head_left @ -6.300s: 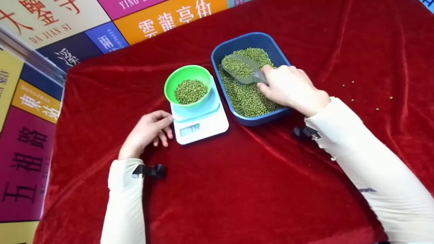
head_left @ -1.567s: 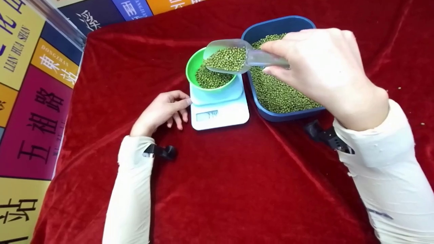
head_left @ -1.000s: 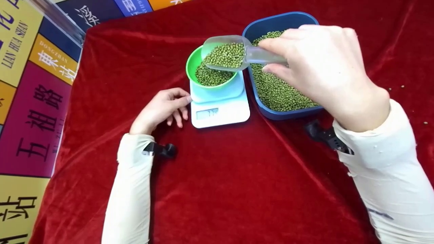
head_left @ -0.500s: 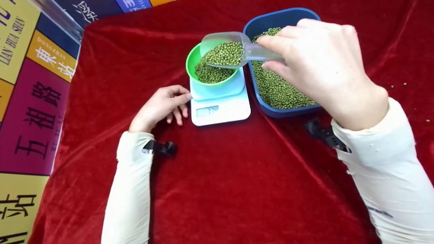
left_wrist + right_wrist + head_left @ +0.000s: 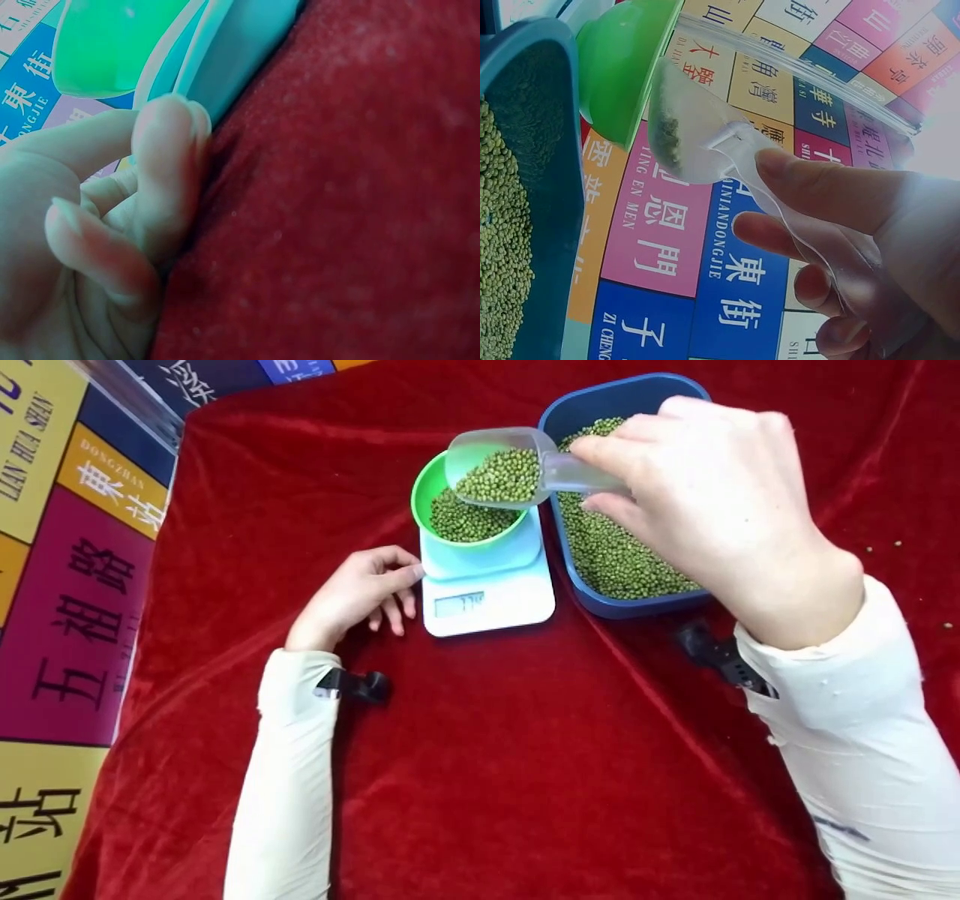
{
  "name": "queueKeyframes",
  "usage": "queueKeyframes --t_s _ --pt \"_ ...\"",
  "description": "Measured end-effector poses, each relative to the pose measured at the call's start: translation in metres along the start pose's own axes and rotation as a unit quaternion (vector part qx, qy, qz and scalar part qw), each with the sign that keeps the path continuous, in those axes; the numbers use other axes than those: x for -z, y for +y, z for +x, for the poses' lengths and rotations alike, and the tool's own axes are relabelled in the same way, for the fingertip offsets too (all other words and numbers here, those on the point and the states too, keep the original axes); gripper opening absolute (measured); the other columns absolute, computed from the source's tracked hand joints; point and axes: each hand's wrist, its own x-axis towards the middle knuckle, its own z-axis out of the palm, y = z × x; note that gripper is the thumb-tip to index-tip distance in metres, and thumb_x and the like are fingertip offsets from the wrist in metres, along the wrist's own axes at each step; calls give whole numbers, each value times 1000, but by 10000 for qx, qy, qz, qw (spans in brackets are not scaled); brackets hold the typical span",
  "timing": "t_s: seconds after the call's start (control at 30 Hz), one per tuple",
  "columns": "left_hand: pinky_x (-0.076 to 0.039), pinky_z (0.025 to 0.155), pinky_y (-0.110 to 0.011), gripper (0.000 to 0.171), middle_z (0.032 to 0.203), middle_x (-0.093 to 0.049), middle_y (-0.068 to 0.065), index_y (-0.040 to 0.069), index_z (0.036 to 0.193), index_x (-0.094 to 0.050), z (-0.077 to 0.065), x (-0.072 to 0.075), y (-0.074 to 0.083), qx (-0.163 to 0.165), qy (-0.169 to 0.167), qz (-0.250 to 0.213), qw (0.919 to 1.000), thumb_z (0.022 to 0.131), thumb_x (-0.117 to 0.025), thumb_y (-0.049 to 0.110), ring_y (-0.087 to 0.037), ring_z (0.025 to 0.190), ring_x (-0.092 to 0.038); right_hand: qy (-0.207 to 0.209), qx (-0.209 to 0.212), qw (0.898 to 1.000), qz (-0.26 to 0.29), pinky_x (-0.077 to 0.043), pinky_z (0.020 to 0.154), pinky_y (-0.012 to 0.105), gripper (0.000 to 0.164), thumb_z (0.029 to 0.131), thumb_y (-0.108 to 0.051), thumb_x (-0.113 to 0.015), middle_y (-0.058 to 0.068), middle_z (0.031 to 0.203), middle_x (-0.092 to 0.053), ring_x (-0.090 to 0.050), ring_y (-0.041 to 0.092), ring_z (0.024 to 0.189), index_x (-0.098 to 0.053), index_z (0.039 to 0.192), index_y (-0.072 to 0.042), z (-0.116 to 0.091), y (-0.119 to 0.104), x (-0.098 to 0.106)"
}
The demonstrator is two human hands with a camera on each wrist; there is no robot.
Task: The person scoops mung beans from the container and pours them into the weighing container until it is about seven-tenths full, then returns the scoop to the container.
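My right hand [image 5: 712,502] grips the handle of a clear plastic scoop [image 5: 559,472] loaded with green mung beans [image 5: 504,476]. The scoop is held over the right side of a green bowl [image 5: 427,495], its mouth facing left. More mung beans lie in the bowl. Beneath the bowl is a white kitchen scale [image 5: 517,604] with a digital display whose figures are hard to read. My left hand [image 5: 356,596] rests at the scale's left edge, thumb and forefinger touching it, the other fingers loosely bent. In the right wrist view the scoop [image 5: 712,142] appears beside the bowl [image 5: 619,71].
Close to the scale's right side stands a blue tub [image 5: 622,607] of mung beans, partly hidden by my right hand. Several stray beans lie on the red cloth [image 5: 525,765] at the right. Printed panels with Chinese characters [image 5: 82,622] border the cloth on the left and at the back.
Since the earliest frame, my right hand has lifted the loaded scoop from the tub and moved it left over the bowl. Lately it has barely moved. My left hand stays at the scale.
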Motion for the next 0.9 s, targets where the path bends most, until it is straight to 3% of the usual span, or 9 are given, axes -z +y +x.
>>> queueKeyframes --t_s 0.9 --pt "-37 32 -24 34 72 -63 -16 13 105 -58 2 -2 2 4 5 -16 10000 88 -59 42 -27 49 -63 30 26 10000 -49 -35 36 40 33 82 -26 -69 -6 99 -69 -53 22 72 -63 115 -30 -2 0 -2"
